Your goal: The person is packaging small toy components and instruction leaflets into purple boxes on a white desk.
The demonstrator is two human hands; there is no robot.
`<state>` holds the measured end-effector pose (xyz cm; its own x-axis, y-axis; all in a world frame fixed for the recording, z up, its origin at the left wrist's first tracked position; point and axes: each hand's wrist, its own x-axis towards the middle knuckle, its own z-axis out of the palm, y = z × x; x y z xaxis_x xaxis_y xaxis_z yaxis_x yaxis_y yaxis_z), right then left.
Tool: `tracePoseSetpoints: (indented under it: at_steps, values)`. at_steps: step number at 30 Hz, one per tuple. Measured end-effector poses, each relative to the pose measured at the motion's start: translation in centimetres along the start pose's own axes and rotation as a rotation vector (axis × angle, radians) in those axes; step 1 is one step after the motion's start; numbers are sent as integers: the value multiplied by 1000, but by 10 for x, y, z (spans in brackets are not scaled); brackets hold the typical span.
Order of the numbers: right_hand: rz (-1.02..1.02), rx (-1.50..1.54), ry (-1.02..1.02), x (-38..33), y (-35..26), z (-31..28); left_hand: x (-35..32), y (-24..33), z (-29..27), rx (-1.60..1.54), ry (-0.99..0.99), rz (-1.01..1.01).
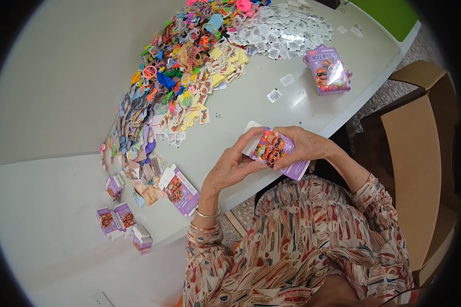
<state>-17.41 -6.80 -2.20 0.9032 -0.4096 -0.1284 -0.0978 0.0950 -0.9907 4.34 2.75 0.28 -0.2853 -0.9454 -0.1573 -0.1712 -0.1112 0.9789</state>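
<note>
A small purple carton (272, 145) with cartoon fruit figures on its front is held between my two hands, over the table's near edge. At its far left end a white flap (252, 126) stands out. My left hand (229, 166) grips the carton from the left, fingers and thumb bent round it. From the right my right hand (305, 145) grips it, thumb across the front. Another purple printed piece (296, 170) shows beneath my right hand; I cannot tell if it is part of the same carton. Inside the carton nothing can be seen.
Piled on the table (251, 100) are colourful small toys (189, 46), clear packets (287, 30) and picture cards (202, 94). A stack of purple cartons (329, 71) stands right; an open-ended carton (180, 192) lies left, with several small ones (115, 220) beyond. A large cardboard box (412, 153) is on my right.
</note>
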Motion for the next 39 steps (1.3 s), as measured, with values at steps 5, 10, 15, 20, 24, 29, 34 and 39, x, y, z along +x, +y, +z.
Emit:
tracePoseSetpoints:
  at_steps: [5, 10, 15, 20, 24, 29, 34, 39]
  values:
    - [3, -2, 17, 2, 5, -1, 2, -4, 4, -10, -51, -56]
    - [-42, -11, 75, 3, 6, -5, 4, 9, 18, 381, 94, 90]
    - [7, -62, 104, 4, 11, -7, 4, 17, 39, 452, 274, 116]
    - [24, -106, 114, 4, 7, -5, 11, 10, 28, -408, 507, -185]
    - [49, -94, 108, 5, 7, -5, 16, 15, 27, -451, 488, -165]
    - [2, -103, 108, 4, 6, -3, 16, 8, 29, -350, 578, -159]
    - [33, -98, 108, 3, 7, -4, 13, 5, 34, -96, 571, -117]
    - [22, -162, 92, 5, 1, -3, 2, 3, 44, 184, 500, 2]
